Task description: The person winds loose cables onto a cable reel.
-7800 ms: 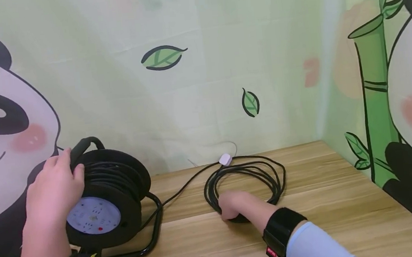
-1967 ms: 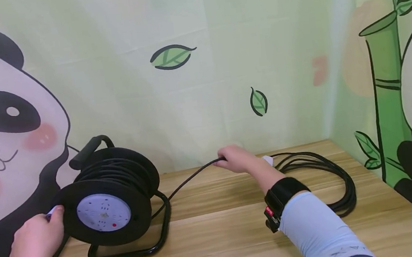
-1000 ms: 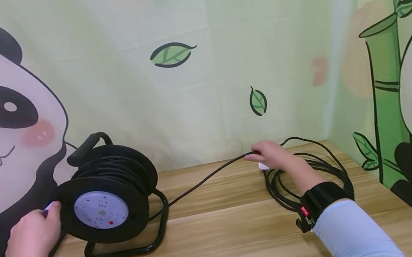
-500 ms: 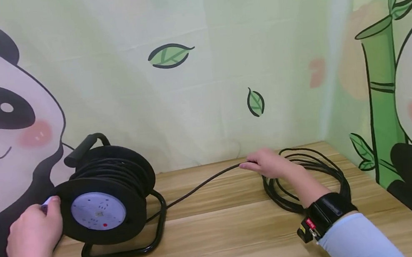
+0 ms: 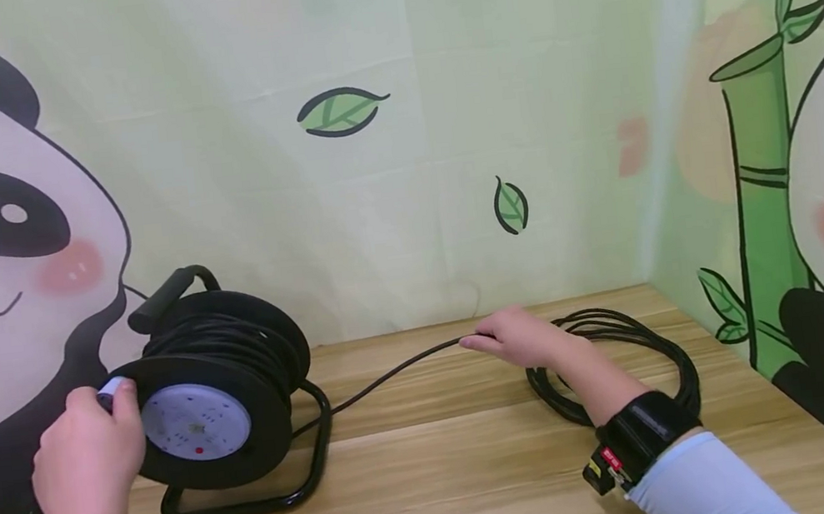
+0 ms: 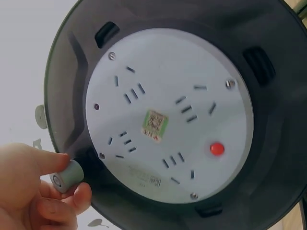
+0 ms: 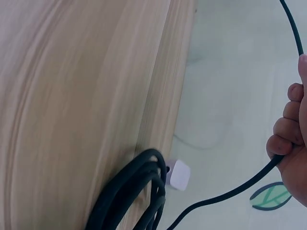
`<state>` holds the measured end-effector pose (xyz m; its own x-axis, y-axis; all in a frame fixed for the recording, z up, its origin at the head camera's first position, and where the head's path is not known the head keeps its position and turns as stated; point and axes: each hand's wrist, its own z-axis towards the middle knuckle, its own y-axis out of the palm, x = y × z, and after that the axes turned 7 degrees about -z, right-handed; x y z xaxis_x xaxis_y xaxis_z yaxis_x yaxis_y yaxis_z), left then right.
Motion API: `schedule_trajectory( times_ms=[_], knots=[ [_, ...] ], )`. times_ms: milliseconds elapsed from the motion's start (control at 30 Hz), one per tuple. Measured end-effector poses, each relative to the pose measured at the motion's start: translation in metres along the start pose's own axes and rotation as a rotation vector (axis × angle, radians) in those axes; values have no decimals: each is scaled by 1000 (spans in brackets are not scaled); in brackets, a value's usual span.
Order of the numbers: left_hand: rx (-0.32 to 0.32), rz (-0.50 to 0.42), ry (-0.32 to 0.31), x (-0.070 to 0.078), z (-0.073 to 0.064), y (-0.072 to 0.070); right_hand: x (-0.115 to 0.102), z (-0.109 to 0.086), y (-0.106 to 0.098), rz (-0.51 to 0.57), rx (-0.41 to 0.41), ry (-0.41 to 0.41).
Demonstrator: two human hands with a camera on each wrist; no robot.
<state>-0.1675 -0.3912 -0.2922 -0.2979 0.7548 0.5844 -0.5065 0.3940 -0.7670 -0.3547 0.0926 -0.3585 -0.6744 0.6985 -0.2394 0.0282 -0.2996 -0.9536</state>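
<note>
Right now, the person's left hand (image 5: 90, 458) is at the near rim of a black cable reel (image 5: 272, 435), its thumb and fingers pinching a small grey knob (image 6: 67, 176) at the left of that rim. The reel stands on its tubular frame (image 5: 235, 511) on the left part of the wooden surface (image 5: 435, 472), with a handle (image 5: 164, 301) at the top and plenty of cable wound round the drum. Its front carries a pale round socket panel (image 6: 158, 86) with a red button (image 6: 217, 149) and a small square label (image 6: 155, 125) in the middle.

From the reel, a black cable (image 5: 394, 370) slants up past the frame to the right hand (image 5: 514, 337), whose fingers curl round it above the surface. From the right wrist I can see it come out of the fist and bend back toward a loose coil (image 5: 687, 375), which lies on the surface at the right, partly behind the right forearm. A white plug (image 7: 178, 175) sits by the coil; whether they touch, I can't tell. Behind everything hangs a pale green backdrop (image 5: 413, 198) printed with pandas and leaves.
</note>
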Motion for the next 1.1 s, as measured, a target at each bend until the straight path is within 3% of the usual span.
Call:
schedule_trajectory(
  times_ms=[333,533,933,1100],
  knots=[
    [42,-12,77,13,-11,8,-22,10,3,-77,5,-50],
    [74,-15,173,20,-16,13,-32,15,4,-97,18,-93],
    [87,17,314,35,-28,20,-56,22,7,-102,-14,-122],
    [70,22,340,41,-31,24,-64,24,10,-122,-2,-164]
  ],
)
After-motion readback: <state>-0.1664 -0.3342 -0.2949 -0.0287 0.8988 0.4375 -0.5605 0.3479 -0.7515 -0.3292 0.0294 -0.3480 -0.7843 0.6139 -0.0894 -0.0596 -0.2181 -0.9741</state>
